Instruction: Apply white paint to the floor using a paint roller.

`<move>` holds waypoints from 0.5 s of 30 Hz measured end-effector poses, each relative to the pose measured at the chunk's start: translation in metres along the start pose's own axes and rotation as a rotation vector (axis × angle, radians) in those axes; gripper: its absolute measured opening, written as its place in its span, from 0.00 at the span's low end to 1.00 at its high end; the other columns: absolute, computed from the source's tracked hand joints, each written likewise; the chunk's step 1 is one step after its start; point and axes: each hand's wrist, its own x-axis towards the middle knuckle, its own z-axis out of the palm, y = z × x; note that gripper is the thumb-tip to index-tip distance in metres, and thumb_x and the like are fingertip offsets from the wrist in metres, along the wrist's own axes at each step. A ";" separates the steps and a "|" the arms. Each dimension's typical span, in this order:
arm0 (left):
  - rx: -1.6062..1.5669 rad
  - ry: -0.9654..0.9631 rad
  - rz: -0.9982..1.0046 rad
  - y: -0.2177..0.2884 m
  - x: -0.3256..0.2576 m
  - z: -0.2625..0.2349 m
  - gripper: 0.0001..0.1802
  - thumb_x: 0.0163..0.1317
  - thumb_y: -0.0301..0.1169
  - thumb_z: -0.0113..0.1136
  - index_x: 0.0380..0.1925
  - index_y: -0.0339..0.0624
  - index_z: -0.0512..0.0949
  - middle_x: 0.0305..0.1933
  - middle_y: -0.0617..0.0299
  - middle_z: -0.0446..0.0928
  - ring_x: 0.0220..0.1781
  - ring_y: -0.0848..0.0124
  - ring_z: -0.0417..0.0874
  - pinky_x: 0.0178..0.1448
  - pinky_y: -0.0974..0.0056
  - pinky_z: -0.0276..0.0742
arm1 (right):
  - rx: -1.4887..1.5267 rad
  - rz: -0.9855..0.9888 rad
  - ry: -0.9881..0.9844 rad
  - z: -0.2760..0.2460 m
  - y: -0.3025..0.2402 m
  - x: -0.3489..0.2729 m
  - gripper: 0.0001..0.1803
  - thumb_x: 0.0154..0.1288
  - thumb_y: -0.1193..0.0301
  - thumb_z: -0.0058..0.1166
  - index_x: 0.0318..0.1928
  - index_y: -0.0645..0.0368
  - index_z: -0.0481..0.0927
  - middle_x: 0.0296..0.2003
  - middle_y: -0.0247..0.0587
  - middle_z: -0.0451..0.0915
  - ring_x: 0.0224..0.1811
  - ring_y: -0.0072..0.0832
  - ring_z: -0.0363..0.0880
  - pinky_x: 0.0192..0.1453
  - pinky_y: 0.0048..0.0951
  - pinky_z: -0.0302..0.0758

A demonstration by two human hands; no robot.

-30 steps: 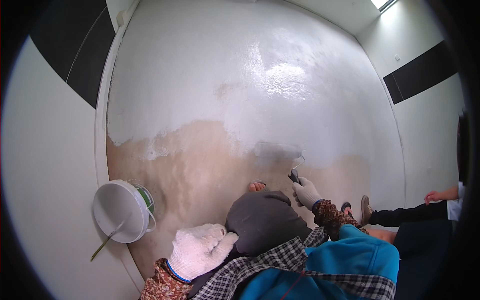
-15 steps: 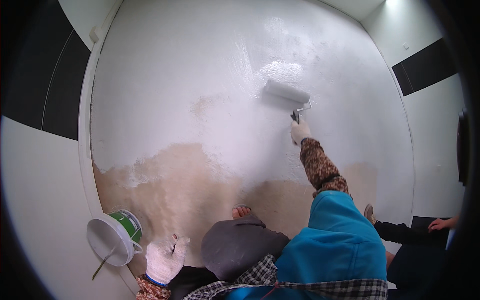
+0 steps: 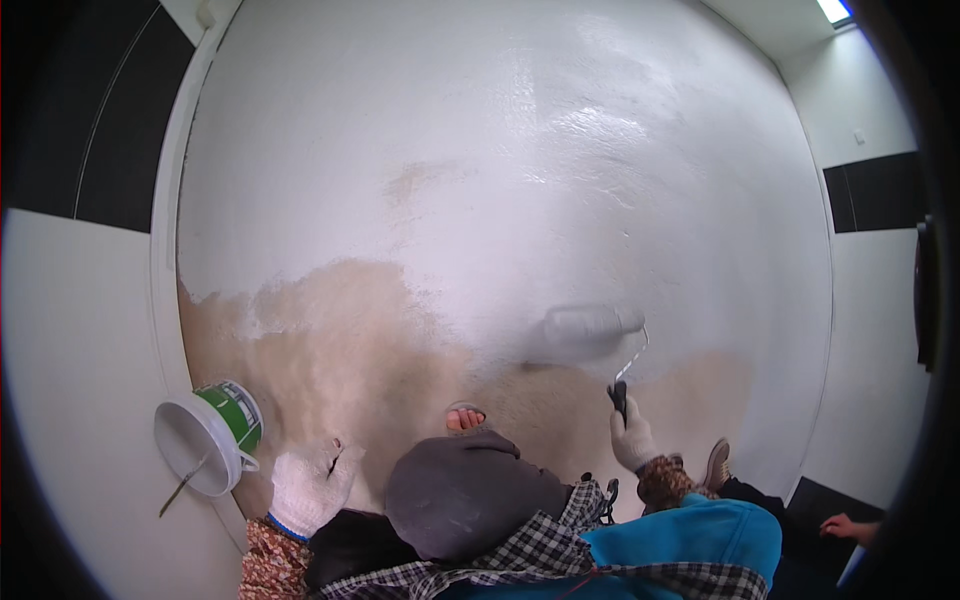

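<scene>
My right hand (image 3: 633, 437), in a white knit glove, is closed round the black handle of a paint roller (image 3: 583, 328). Its roller sleeve, smeared by motion, lies on the floor where wet white paint (image 3: 480, 240) meets the bare tan strip (image 3: 340, 330). At the lower left, my left hand (image 3: 308, 488), gloved too, is curled beside my bent knee. Whatever it may hold is hidden. Left of it, a white bucket with a green band (image 3: 235, 420) is tipped on its side with its mouth toward the wall, and a thin stick (image 3: 182, 487) leans out of it.
My bare toes in a sandal (image 3: 465, 418) rest on the tan strip. At the lower right are another person's shoe (image 3: 717, 463) and hand (image 3: 838, 525). White walls with black panels (image 3: 120, 110) border the floor on both sides. A small tan patch (image 3: 408, 185) shows within the white.
My right hand has drawn the roller back toward me, from the middle of the white area to its near edge. My left hand stays curled, and the view has shifted slightly.
</scene>
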 end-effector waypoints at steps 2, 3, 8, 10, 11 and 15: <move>-0.014 -0.006 0.053 0.000 0.000 0.000 0.18 0.61 0.37 0.63 0.19 0.36 0.76 0.19 0.45 0.73 0.24 0.46 0.78 0.27 0.51 0.71 | -0.015 -0.007 -0.041 0.000 0.002 -0.023 0.27 0.72 0.66 0.45 0.69 0.50 0.61 0.46 0.68 0.79 0.51 0.63 0.77 0.52 0.50 0.76; -0.007 0.036 0.115 0.002 0.001 -0.001 0.17 0.61 0.38 0.63 0.19 0.37 0.78 0.19 0.46 0.74 0.24 0.47 0.79 0.27 0.51 0.73 | -0.040 -0.014 -0.071 0.000 -0.001 -0.021 0.28 0.72 0.66 0.45 0.70 0.50 0.60 0.48 0.67 0.78 0.52 0.62 0.77 0.53 0.50 0.76; 0.040 -0.068 -0.031 0.001 0.003 -0.004 0.16 0.62 0.41 0.63 0.21 0.42 0.79 0.23 0.51 0.76 0.25 0.49 0.80 0.28 0.53 0.75 | -0.207 -0.211 -0.113 -0.025 -0.057 0.067 0.26 0.72 0.69 0.43 0.69 0.57 0.59 0.39 0.68 0.81 0.42 0.64 0.80 0.45 0.55 0.77; 0.010 -0.031 0.033 -0.002 0.004 -0.005 0.16 0.62 0.41 0.63 0.21 0.43 0.78 0.23 0.51 0.76 0.26 0.49 0.80 0.28 0.53 0.75 | -0.267 -0.345 -0.045 -0.019 -0.102 0.116 0.25 0.72 0.66 0.44 0.67 0.58 0.60 0.33 0.68 0.81 0.37 0.64 0.80 0.41 0.59 0.75; 0.014 -0.021 0.024 -0.003 0.003 -0.005 0.16 0.62 0.41 0.63 0.21 0.43 0.78 0.23 0.51 0.76 0.26 0.49 0.80 0.28 0.53 0.75 | -0.350 -0.376 -0.019 -0.018 -0.129 0.143 0.25 0.72 0.65 0.44 0.66 0.58 0.60 0.34 0.69 0.81 0.37 0.64 0.80 0.42 0.60 0.75; -0.029 0.012 0.022 -0.001 0.003 -0.007 0.17 0.61 0.39 0.64 0.21 0.38 0.78 0.21 0.46 0.74 0.24 0.47 0.78 0.26 0.53 0.72 | -0.413 -0.542 -0.048 -0.003 -0.270 0.231 0.23 0.73 0.63 0.42 0.62 0.63 0.61 0.37 0.69 0.81 0.43 0.63 0.80 0.47 0.60 0.75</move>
